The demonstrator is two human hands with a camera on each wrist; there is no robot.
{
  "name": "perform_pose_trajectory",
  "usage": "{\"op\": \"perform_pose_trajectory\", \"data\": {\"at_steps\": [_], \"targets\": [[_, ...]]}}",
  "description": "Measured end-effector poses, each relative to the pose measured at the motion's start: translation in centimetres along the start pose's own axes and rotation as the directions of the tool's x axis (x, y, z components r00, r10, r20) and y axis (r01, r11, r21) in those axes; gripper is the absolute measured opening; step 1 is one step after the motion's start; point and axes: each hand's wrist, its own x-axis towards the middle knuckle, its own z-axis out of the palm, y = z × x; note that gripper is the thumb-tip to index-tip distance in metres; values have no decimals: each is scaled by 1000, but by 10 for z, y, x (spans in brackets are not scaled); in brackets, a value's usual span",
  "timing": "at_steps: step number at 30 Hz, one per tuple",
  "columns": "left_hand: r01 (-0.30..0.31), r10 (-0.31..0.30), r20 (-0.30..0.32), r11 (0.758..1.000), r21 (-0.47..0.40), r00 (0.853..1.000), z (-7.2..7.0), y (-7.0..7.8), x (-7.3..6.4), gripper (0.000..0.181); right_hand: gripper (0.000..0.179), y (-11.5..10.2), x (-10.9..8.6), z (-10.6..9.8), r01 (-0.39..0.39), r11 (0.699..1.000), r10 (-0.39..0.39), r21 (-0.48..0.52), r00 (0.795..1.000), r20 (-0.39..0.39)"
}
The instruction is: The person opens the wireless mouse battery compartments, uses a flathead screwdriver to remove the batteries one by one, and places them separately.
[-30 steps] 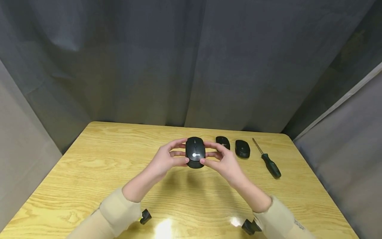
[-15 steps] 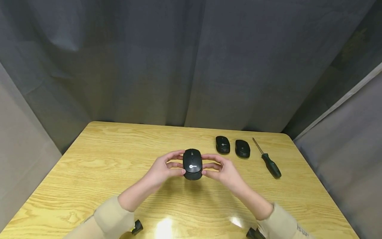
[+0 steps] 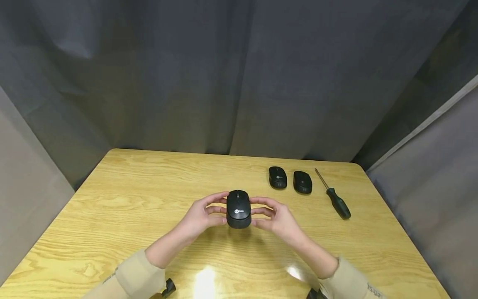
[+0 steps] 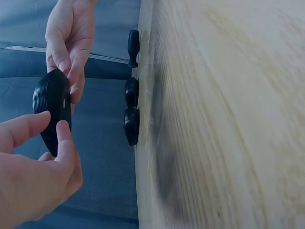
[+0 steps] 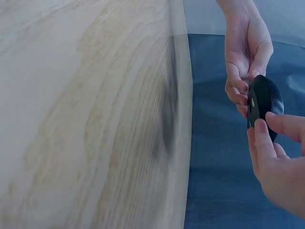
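A black computer mouse (image 3: pixel 238 207) with a white logo is held above the wooden table, its top facing up in the head view. My left hand (image 3: pixel 203 214) pinches its left side with thumb and fingertips. On the opposite side, the fingertips and thumb of my right hand (image 3: pixel 274 218) grip it too. In the left wrist view the ribbed side of the mouse (image 4: pixel 52 107) shows, and a gap separates it from the tabletop. The right wrist view shows the mouse (image 5: pixel 264 102) between both hands, its underside turned toward the wood.
Two more black mice, one with a logo (image 3: pixel 278 177) and another beside it (image 3: pixel 302 182), lie at the table's back right. To their right is a screwdriver (image 3: pixel 337 203) with a dark green handle. Grey curtains (image 3: pixel 239 74) hang behind the wooden table (image 3: pixel 149 178).
Both hands have lowered the mouse toward the table and brought it closer and slightly left. The logo mouse at the back, partly covered before, now shows whole.
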Motion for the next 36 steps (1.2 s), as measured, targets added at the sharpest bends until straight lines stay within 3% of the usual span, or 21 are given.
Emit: {"op": "perform_pose_trajectory", "data": {"at_steps": [8,17,26,31,36], "targets": [[-25,24,-36,1000,-5,999,3,0,3,66,55,0,0,4,40,999,-42,-31,997,-67],[-19,19,-107,1000,0,994,9,0,4,51,47,-4,1,9,76,995,-84,-58,987,-134],[-45,80,-190,982,182,978,11,-2,2,38,37,-1,2,12,74,995,-84,-70,983,-160],[-55,111,-219,967,249,969,11,-3,2,32,34,0,3,12,40,999,-42,-15,987,-155],[-48,112,-227,961,271,968,10,-3,1,27,30,1,4,12,20,999,-25,-30,986,-166]]}}
